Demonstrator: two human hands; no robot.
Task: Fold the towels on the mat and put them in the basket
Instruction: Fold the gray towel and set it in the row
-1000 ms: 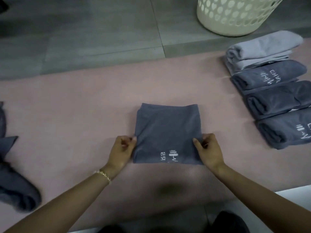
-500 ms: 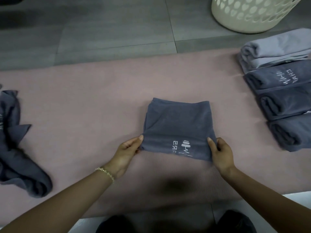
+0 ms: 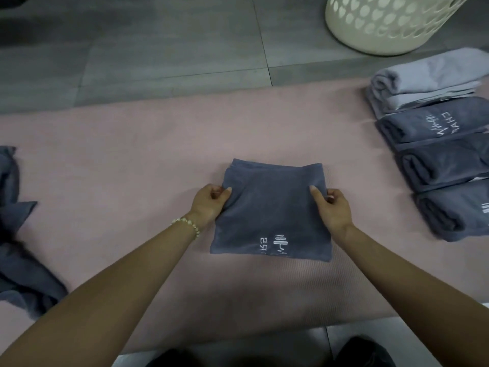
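Both hands had moved from the near edge of the towel (image 3: 272,215) up its sides; the left hand (image 3: 209,205) and right hand (image 3: 332,210) each pinched an edge. It lay folded mid-mat (image 3: 132,160), probably awaiting another fold, not yet in the basket (image 3: 383,25).

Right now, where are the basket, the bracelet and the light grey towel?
basket (image 3: 383,30): head view, on its holed side wall.
bracelet (image 3: 188,222): head view, on its beads at the wrist.
light grey towel (image 3: 428,75): head view, on its folded top layer.
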